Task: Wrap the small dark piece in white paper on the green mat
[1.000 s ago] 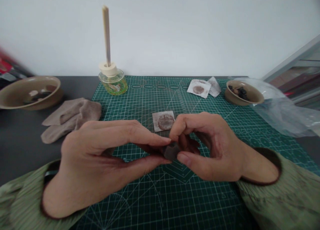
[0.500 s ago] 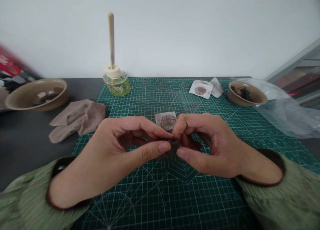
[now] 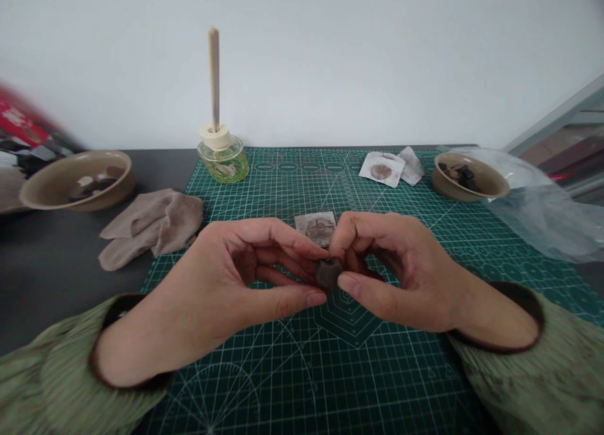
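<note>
1. Our olive-green sleeves [image 3: 533, 372] with dark cuffs come in from both lower corners.
2. Our left hand [image 3: 221, 271] and right hand [image 3: 406, 271] are half-curled and face each other. Together they pinch a small dark lump [image 3: 328, 272] between their thumbs and fingertips, holding it in the air above the mat.
3. Beneath the hands lies a green gridded cutting mat [image 3: 283, 384] on the dark worktop [image 3: 61, 277].
4. Just beyond our fingers, a square of paper [image 3: 315, 228] with a brown stain lies on the mat.
5. To our left, a crumpled beige cloth [image 3: 151, 224] lies on the worktop, with a tan bowl [image 3: 108, 202] beyond it.
6. At the mat's far edge, a glass jar [image 3: 223, 161] carries a tape roll [image 3: 214, 136] with an upright wooden stick [image 3: 214, 76] in it.
7. Far right, we see a stained paper [image 3: 381, 169] beside a crumpled tissue [image 3: 411, 165], then a second tan bowl [image 3: 448, 186] holding dark pieces, and a clear plastic bag [image 3: 542, 214].
</note>
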`<state>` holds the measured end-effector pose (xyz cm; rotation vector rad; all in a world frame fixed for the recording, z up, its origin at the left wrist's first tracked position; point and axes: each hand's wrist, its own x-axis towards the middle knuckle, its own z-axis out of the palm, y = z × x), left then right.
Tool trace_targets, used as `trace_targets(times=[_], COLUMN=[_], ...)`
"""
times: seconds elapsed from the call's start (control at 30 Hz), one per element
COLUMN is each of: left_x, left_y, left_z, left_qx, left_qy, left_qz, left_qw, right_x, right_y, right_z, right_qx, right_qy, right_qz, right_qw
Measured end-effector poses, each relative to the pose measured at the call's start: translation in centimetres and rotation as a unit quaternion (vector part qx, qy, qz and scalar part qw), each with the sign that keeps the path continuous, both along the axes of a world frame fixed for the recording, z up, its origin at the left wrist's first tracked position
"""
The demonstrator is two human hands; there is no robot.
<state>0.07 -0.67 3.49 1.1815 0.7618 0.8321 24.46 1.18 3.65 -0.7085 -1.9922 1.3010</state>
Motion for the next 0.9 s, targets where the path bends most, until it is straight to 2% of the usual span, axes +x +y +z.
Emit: trace_targets(times=[0.27, 0.5, 0.77, 0.9], left_x=[0.15, -0.10, 0.03, 0.06], left_y=[0.05, -0.14, 0.12, 0.03], left_z=[0.46, -0.16, 0.58, 0.32], left_qx=[-0.039, -0.033, -0.047, -0.055], left_qy=[-0.017, -0.003, 0.004, 0.002], left_qz=[-0.006, -0.013, -0.008, -0.012], left_qw=[0.999, 0.999, 0.999, 0.998], right_x=[0.16, 0.14, 0.06, 0.00], right_y=[-0.04, -0.19, -0.11, -0.08], right_z=[0.07, -0.03, -0.06, -0.09], right_qx=[0.009, -0.004, 0.015, 0.020], right_qy=[-0.012, -0.008, -0.018, -0.025], right_qz=[-0.003, -0.004, -0.006, -0.008], right_qw=[1.000, 1.000, 1.000, 0.999])
